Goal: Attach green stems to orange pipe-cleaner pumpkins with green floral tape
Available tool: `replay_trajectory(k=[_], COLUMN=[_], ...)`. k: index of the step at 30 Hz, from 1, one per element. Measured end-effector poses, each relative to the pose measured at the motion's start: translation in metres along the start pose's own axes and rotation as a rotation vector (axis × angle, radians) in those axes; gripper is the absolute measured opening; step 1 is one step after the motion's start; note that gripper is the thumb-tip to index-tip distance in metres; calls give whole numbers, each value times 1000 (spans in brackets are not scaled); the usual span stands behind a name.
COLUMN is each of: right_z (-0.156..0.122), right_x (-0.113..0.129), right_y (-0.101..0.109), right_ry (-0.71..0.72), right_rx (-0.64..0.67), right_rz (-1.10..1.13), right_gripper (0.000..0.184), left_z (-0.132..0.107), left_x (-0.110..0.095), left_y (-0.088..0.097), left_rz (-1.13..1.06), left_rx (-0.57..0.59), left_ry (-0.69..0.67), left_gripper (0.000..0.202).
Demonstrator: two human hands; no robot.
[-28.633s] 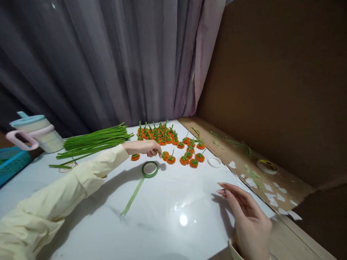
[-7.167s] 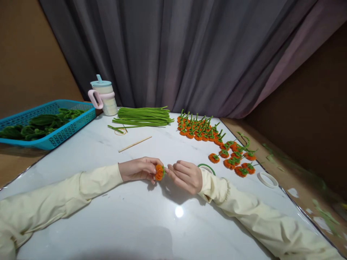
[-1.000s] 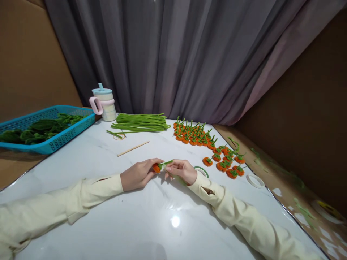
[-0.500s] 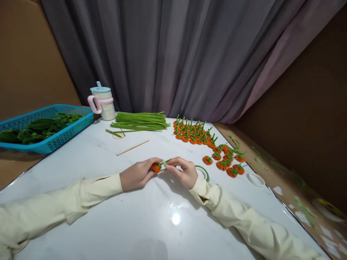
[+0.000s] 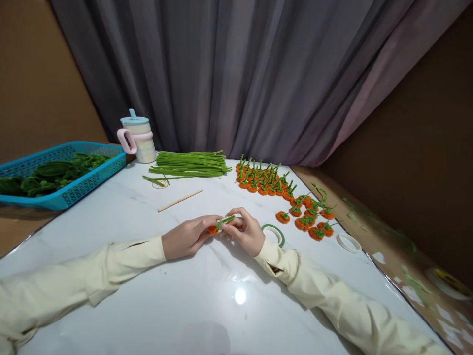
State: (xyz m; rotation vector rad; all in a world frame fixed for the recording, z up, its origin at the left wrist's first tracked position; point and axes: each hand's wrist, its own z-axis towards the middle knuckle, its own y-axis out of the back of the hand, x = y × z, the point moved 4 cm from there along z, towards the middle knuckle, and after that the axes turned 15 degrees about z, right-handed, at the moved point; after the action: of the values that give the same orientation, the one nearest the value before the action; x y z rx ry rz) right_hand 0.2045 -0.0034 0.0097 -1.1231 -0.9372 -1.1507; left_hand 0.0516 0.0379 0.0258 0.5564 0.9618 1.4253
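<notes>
My left hand (image 5: 186, 236) pinches a small orange pumpkin made of fuzzy wire (image 5: 213, 229) just above the white table (image 5: 185, 296). My right hand (image 5: 246, 230) meets it from the right, fingers closed on the pumpkin's green stem (image 5: 226, 220). A roll of green tape (image 5: 275, 230) lies right behind my right wrist. Many finished orange pumpkins with green stems (image 5: 264, 180) lie in a group beyond, with a looser cluster (image 5: 308, 217) to the right.
A bundle of green wire stems (image 5: 190, 164) lies at the back, a wooden stick (image 5: 180, 200) in front of it. A lidded cup (image 5: 138, 137) and a blue basket of green leaves (image 5: 55, 173) stand left. A white tape ring (image 5: 348, 242) lies near the table's right edge.
Over the last second my right hand has shifted slightly along the green stem, fingers curling closer to the pumpkin. My left hand keeps its grip in place.
</notes>
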Motion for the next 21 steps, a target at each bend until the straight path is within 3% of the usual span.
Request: replay_trajectory(k=[5, 12, 21], right_z=[-1, -2, -4], right_x=[-1, 3, 10], right_y=[-2, -3, -4], right_ry=[-23, -4, 62], right_rx=[32, 55, 77], right_rz=[6, -27, -77], right_gripper=[31, 29, 22], left_z=[0, 5, 6], left_x=[-2, -5, -5], left_y=[1, 4, 5], left_rz=[-14, -46, 3], left_rx=[-12, 74, 86], left_ry=[-14, 48, 54], left_gripper=[33, 28, 38])
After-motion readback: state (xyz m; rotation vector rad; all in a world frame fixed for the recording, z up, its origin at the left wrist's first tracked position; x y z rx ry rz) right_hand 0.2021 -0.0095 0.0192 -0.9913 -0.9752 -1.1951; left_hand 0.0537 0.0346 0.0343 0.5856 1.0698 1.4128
